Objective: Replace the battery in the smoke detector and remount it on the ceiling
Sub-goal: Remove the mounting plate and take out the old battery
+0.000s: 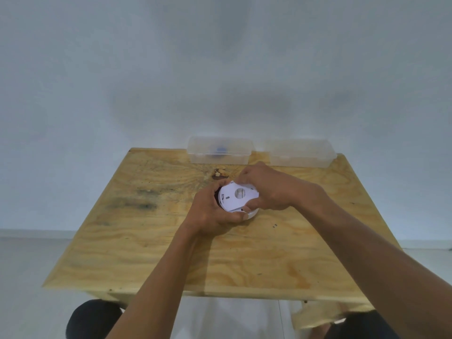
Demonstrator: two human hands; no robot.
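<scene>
A round white smoke detector [234, 199] lies on the wooden table [171, 253] near its middle, back side up, with a flat white mounting plate on top. My left hand [210, 211] grips the detector's left and near rim, thumb curled under the front edge. My right hand [266, 189] holds the right side and far edge, fingers curled over the plate. The detector's right half is hidden by my fingers.
Two clear plastic boxes stand at the table's far edge: the left box [219, 150] holds a small blue object [221, 150], the right box [302, 152] looks empty. A dark knot [219, 173] marks the wood behind the detector. A white wall rises behind.
</scene>
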